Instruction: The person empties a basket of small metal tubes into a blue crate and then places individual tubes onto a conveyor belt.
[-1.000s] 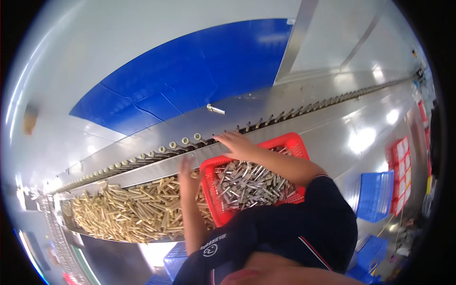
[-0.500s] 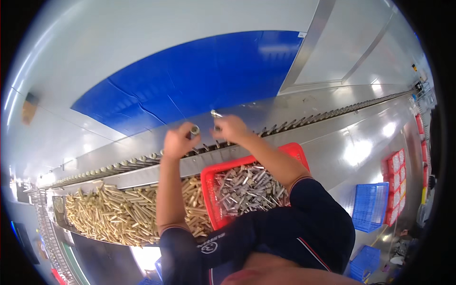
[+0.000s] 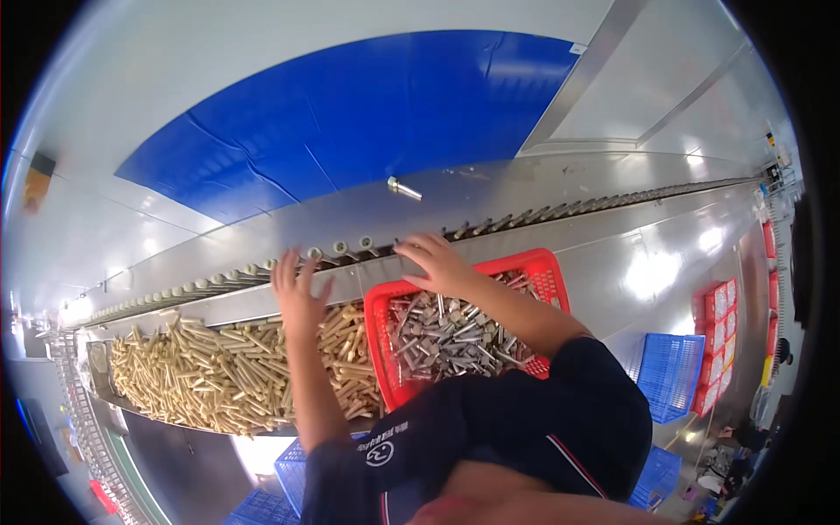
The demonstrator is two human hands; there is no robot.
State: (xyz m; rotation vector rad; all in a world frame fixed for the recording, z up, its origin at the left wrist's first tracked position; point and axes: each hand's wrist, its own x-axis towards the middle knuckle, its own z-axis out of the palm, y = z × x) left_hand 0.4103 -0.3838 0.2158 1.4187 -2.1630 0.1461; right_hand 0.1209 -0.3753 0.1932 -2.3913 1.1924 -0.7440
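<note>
My left hand (image 3: 299,293) is over the front edge of the steel line, fingers spread and nothing in them. My right hand (image 3: 435,264) hovers by the rail above the red basket, its fingers apart and holding nothing I can see. Between the hands runs a slotted rail of pins; on its left part stand ring-topped metal tubes (image 3: 340,248), and on its right part lean slim bare pins (image 3: 525,216). Beyond the rail a single silver bolt-like piece (image 3: 404,189) lies on the steel surface. The red basket (image 3: 378,337) below my right forearm contains many silver metal pieces (image 3: 455,335).
A long tray of brass-coloured tubes (image 3: 206,372) stretches at the left, under my left forearm. A blue sheet (image 3: 367,114) covers part of the far panel. Blue baskets (image 3: 669,376) and red crates (image 3: 717,350) stand at the right.
Both hands have drawn back from the rail and opened. The ring-topped piece in my left hand is out of it. The silver piece beside my right hand now lies apart from it.
</note>
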